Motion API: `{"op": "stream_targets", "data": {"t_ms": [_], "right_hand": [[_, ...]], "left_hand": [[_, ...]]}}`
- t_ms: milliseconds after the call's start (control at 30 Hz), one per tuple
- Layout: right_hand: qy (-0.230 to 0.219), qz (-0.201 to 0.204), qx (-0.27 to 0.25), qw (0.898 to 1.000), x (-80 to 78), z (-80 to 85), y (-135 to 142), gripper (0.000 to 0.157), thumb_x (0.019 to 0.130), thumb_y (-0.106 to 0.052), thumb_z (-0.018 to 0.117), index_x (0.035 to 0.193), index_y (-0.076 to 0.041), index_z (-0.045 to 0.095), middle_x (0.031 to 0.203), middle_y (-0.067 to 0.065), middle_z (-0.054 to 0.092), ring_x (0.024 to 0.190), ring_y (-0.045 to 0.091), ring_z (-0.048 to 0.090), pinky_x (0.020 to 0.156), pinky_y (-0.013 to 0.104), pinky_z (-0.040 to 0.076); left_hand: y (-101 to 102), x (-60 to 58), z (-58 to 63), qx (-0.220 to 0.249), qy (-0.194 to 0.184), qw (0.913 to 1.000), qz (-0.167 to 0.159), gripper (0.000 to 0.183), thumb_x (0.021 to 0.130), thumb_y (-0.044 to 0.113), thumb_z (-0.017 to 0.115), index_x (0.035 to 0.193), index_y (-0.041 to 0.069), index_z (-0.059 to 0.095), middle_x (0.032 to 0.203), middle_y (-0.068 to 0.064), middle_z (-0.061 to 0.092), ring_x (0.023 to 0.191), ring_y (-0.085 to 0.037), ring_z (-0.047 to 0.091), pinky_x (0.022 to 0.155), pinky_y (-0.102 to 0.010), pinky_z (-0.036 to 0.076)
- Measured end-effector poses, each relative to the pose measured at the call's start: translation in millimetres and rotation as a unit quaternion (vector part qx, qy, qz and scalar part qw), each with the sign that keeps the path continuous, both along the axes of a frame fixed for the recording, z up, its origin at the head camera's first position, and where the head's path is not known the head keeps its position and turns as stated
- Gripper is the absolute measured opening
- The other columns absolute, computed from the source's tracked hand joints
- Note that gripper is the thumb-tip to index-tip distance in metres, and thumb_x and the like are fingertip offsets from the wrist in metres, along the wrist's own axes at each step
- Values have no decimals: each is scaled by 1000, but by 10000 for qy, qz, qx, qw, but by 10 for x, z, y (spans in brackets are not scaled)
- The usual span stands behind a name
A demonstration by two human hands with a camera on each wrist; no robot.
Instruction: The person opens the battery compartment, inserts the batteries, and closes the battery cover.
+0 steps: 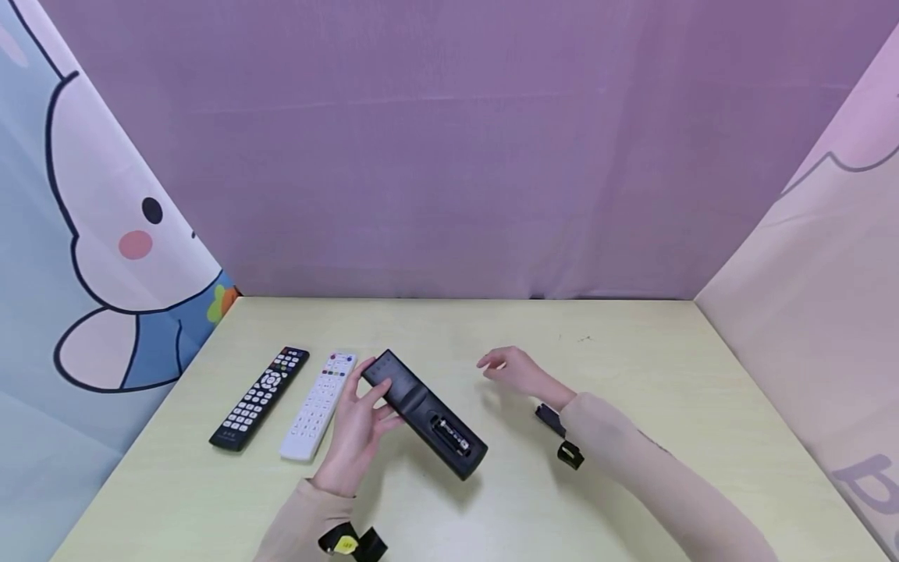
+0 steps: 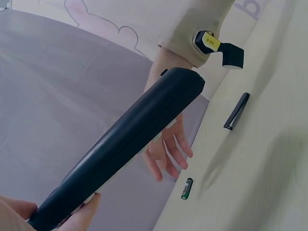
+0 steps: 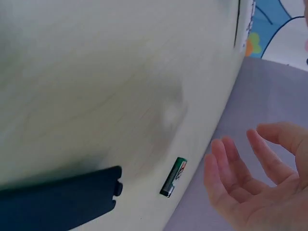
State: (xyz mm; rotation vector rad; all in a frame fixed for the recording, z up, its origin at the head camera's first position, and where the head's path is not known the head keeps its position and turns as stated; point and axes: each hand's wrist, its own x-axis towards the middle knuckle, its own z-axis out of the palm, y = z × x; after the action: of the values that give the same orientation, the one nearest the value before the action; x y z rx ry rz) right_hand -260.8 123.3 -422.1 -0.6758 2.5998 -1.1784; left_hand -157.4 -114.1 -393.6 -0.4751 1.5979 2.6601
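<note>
My left hand (image 1: 357,433) grips a black remote control (image 1: 414,402) near one end, tilted with its back toward the head camera. Its battery compartment (image 1: 449,435) is uncovered, and a battery shows inside. To the right, my right hand (image 1: 518,370) hovers over the table with relaxed fingers and nothing between them. Below its fingers in the right wrist view lies a green battery (image 3: 173,177); the hand hides it in the head view. The black battery cover (image 1: 550,419) rests on the table, partly behind the right forearm.
A black remote with white buttons (image 1: 260,400) and a white remote (image 1: 318,407) lie side by side on the table at left. Purple cloth (image 1: 449,156) hangs behind the table (image 1: 632,336), with printed cloth at both sides.
</note>
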Motion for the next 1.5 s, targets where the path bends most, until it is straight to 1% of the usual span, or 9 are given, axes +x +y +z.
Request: {"op": "stream_targets", "data": {"t_ms": [367, 800, 833, 933, 1033, 1067, 1167, 1333, 1500], "right_hand": [[183, -769, 543, 9954, -266, -113, 33, 19, 82, 1, 54, 99, 2, 63, 90, 15, 63, 84, 26, 57, 75, 37, 48], [-28, -1062, 531, 9929, -449, -230, 62, 25, 77, 4, 60, 102, 5, 61, 101, 21, 60, 93, 32, 56, 84, 40, 46], [44, -999, 506, 9937, -464, -259, 75, 25, 77, 4, 60, 102, 4, 61, 102, 20, 60, 93, 31, 56, 85, 39, 46], [348, -795, 349, 9956, -716, -601, 171, 24, 76, 0, 62, 100, -3, 64, 97, 13, 62, 89, 25, 58, 79, 33, 48], [205, -736, 382, 9963, -799, -696, 184, 27, 74, 2, 62, 100, -5, 65, 96, 11, 61, 89, 23, 57, 80, 32, 47], [113, -785, 444, 9959, -800, -681, 166, 28, 72, 4, 62, 99, -4, 65, 95, 12, 61, 88, 24, 57, 80, 33, 47], [-105, -807, 824, 9933, -577, -376, 52, 32, 69, 11, 57, 100, 3, 63, 95, 16, 61, 90, 29, 56, 84, 39, 46], [445, -409, 1318, 9894, -491, -321, -1, 30, 69, 11, 53, 97, 5, 63, 94, 16, 62, 87, 28, 57, 82, 39, 47], [493, -349, 1537, 9863, -475, -305, -20, 26, 69, 10, 55, 90, 2, 67, 93, 13, 64, 87, 28, 58, 82, 39, 47]], "left_hand": [[-6, -6, -14, -29, -12, 10000, -12, 48, 89, 0, 42, 132, 19, 30, 122, -25, 36, 73, -23, 63, 66, -37, 54], [-6, -11, -24, -50, -14, 10000, -19, 49, 89, 0, 42, 133, 17, 29, 125, -25, 34, 74, -24, 63, 68, -39, 54], [-6, -10, -23, -49, -9, 10000, -27, 50, 89, 0, 42, 133, 16, 29, 125, -25, 33, 74, -24, 63, 68, -39, 54], [-5, -11, -25, -41, -7, 10000, -33, 50, 89, 0, 43, 134, 16, 29, 125, -25, 33, 74, -23, 63, 68, -39, 54], [2, -6, -12, -43, -6, 10000, -29, 50, 89, 1, 44, 134, 16, 29, 124, -25, 33, 73, -23, 63, 68, -38, 54], [2, -7, -11, -43, -22, 10000, -20, 49, 89, 1, 44, 134, 16, 29, 124, -25, 34, 73, -23, 63, 67, -38, 54], [4, -2, -5, -77, -10, 10000, -26, 50, 89, 2, 44, 134, 15, 28, 124, -26, 33, 74, -23, 63, 68, -38, 54], [-7, 17, -32, -64, 235, 9997, -62, 50, 87, 6, 52, 132, 15, 32, 121, -27, 35, 76, -25, 63, 69, -39, 54], [-16, 26, -47, 31, 448, 9989, -115, 50, 85, 8, 55, 130, 16, 35, 115, -25, 40, 75, -25, 63, 66, -37, 54]]}}
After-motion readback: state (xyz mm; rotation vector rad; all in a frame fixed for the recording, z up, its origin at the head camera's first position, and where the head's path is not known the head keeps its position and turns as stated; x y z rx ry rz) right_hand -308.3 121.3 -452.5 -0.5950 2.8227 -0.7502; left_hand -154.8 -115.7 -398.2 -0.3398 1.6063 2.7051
